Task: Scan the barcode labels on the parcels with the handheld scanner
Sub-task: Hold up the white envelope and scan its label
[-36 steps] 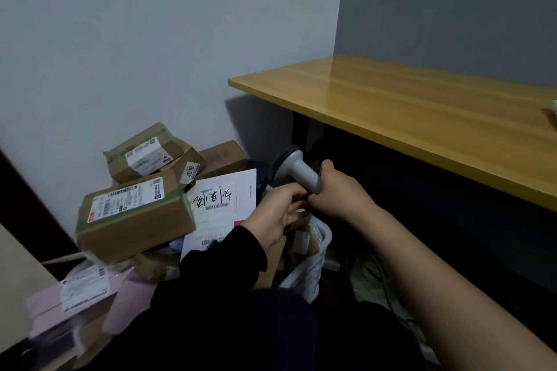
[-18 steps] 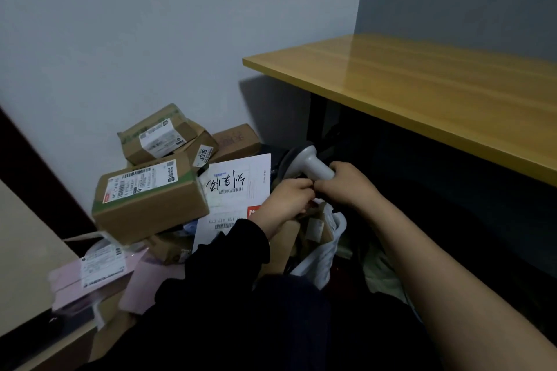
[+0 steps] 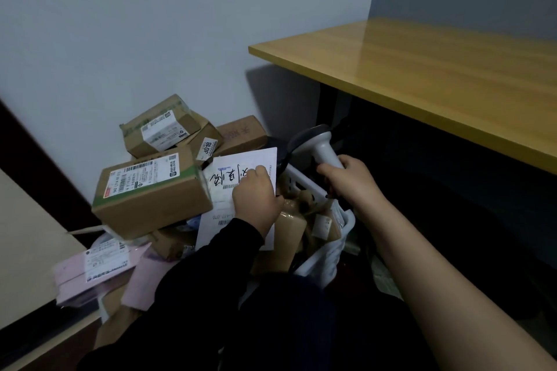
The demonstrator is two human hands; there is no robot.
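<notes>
The right hand [image 3: 351, 181] has its fingers wrapped round the handle of the grey handheld scanner [image 3: 319, 146], just right of the flat white envelope parcel with black handwriting [image 3: 241, 190]. The left hand [image 3: 256, 199] rests on that envelope, fingers curled at its right edge. Brown cardboard boxes [image 3: 150, 190] are stacked left of the envelope; a white plastic basket [image 3: 328, 253] sits just right of it.

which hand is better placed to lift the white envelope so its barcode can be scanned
Left. The left hand already rests on the white envelope, while the right hand is closed around the scanner handle.
</notes>
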